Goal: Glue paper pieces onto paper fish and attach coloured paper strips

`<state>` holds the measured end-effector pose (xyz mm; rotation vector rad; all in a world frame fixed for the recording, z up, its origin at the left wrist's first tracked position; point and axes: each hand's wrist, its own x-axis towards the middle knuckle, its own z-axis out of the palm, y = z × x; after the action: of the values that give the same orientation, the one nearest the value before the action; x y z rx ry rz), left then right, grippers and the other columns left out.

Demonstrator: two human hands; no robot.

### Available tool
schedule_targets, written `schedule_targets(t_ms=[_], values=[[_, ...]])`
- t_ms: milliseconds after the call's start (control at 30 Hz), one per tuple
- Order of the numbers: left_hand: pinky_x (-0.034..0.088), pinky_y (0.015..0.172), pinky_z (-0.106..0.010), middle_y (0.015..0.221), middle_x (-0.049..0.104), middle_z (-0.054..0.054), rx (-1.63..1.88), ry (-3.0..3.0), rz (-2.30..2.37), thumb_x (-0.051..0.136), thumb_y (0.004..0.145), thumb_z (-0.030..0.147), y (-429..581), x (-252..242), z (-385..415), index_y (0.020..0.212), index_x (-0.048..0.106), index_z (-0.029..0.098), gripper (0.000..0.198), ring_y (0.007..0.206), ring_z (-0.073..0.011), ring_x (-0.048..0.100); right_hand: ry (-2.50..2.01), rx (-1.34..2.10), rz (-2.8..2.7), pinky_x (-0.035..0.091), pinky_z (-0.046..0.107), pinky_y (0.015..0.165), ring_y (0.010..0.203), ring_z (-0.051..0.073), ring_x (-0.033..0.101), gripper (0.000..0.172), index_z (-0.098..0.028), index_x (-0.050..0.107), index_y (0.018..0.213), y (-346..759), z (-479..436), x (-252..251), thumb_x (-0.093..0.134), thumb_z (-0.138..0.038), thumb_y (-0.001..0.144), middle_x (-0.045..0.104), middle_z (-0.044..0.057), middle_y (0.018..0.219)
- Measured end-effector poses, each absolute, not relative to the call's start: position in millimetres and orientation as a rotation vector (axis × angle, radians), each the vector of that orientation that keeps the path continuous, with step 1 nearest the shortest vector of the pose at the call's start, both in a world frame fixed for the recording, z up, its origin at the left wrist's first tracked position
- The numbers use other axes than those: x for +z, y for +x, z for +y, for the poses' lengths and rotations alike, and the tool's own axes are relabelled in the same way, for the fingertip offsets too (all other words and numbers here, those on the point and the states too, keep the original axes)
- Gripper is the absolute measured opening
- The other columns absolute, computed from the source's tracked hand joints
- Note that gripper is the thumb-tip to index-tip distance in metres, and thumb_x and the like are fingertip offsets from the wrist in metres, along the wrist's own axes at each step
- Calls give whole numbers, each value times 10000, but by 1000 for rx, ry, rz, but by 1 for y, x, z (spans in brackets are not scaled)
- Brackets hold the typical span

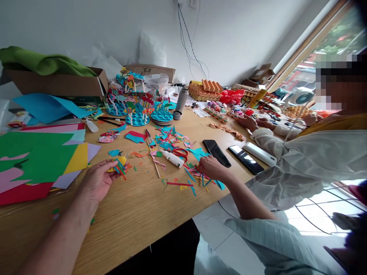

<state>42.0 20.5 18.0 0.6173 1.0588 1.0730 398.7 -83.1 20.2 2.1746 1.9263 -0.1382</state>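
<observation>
My left hand pinches a small yellow paper cutout with blue, green and orange strips across it. A blue paper fish lies just beyond those fingers. My right hand is over a pile of thin coloured paper strips, fingers curled together and pointing down; whatever they grip is hidden. Left of that hand lie a white glue bottle and red-handled scissors. A thin wooden stick rests between my two hands.
Coloured paper sheets cover the table's left side. Blue egg-tray pieces with paper fish stand at the back, beside a steel flask. Phones lie to the right, where a co-worker's hands rest among painted pieces.
</observation>
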Motion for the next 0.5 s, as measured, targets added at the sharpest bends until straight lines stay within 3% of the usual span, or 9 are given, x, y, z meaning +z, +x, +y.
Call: schedule_targets(t_ms=[267,500], values=[[603,560,-256,660,730,-59,1044,623,1070,618,680,43,43,19,21,606,684,137,136,632,-193,717,2284,-41,1976,358,293,850,877,205,580,155,-133,631,873,399,-92,35,478,-112,887,675,102,900],[597,549,-248,681,742,-69,1047,618,1063,631,667,37,43,17,22,607,689,142,134,627,-196,718,2574,169,2192,393,304,794,862,219,540,81,-177,615,790,407,-96,36,546,-145,817,650,72,827]])
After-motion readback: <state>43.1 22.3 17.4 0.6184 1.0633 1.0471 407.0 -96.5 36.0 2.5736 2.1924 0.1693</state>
